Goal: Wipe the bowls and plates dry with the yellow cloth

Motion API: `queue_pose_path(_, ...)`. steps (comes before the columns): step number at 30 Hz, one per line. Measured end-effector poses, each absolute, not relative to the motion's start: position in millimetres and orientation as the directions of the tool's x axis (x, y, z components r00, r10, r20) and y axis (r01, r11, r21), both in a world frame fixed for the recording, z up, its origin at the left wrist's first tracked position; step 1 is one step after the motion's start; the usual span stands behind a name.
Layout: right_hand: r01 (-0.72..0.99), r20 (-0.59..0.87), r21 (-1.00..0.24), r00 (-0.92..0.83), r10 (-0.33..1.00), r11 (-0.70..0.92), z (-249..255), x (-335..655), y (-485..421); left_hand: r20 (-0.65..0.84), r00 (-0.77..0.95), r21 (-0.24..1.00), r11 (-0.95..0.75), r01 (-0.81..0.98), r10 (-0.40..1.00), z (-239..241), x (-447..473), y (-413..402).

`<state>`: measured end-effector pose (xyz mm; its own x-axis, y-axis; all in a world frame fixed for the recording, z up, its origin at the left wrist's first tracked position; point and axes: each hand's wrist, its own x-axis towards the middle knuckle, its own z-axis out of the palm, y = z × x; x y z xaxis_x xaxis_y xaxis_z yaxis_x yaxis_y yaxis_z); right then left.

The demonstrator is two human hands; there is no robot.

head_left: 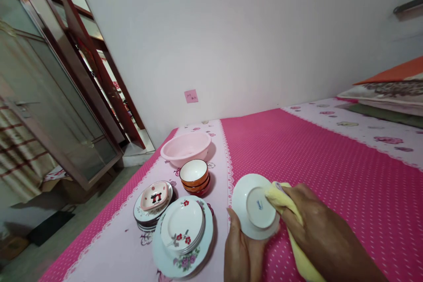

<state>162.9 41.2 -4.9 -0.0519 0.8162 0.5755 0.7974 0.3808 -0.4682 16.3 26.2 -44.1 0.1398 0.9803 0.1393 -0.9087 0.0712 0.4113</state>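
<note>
A small white plate (253, 205) is held upside down over the pink bedspread, its foot ring and a blue mark facing up. My left hand (243, 253) grips its near edge from below, thumb on the rim. My right hand (313, 229) is closed on a yellow cloth (279, 198) and presses it against the plate's right side.
To the left stand a stack of flowered plates (183, 235), a stack topped by a small square dish (153, 200), stacked orange bowls (194, 176) and a pink basin (185, 146). The bed's left edge drops to the floor by an open door (49, 110). Pillows (386, 92) lie far right.
</note>
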Motion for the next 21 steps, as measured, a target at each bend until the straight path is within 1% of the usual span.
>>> queue_pose_path(4, 0.747, 0.518, -0.504, -0.139, 0.844, 0.433, -2, 156, 36, 0.153, 0.090, 0.365, 0.029, -0.931, 0.984, -33, 11, 26)
queue_pose_path(6, 0.722, 0.530, -0.498, -0.185, 0.828, 0.480, 0, 151, 33, 0.132, 0.059, 0.352, 0.009, -0.936, 0.990, -30, 9, 28)
queue_pose_path(11, 0.685, 0.615, -0.412, -0.278, 0.738, 0.601, -4, 142, 26, 0.053, -0.016, 0.312, -0.032, -0.949, 0.998, -32, 6, 32)
queue_pose_path(13, 0.654, 0.634, -0.375, -0.336, 0.697, 0.657, -7, 138, 23, 0.016, -0.045, 0.286, -0.047, -0.957, 0.999, -35, 7, 32)
queue_pose_path(15, 0.611, 0.631, -0.370, -0.388, 0.672, 0.700, -6, 132, 20, -0.016, -0.036, 0.280, -0.030, -0.960, 0.999, -37, 9, 30)
queue_pose_path(18, 0.559, 0.580, -0.454, -0.407, 0.706, 0.694, 1, 127, 17, -0.029, 0.028, 0.303, 0.035, -0.953, 0.999, -36, 11, 28)
queue_pose_path(21, 0.498, 0.575, -0.561, -0.341, 0.744, 0.662, 15, 135, 17, 0.046, 0.030, 0.302, 0.014, -0.953, 0.998, -32, 9, 28)
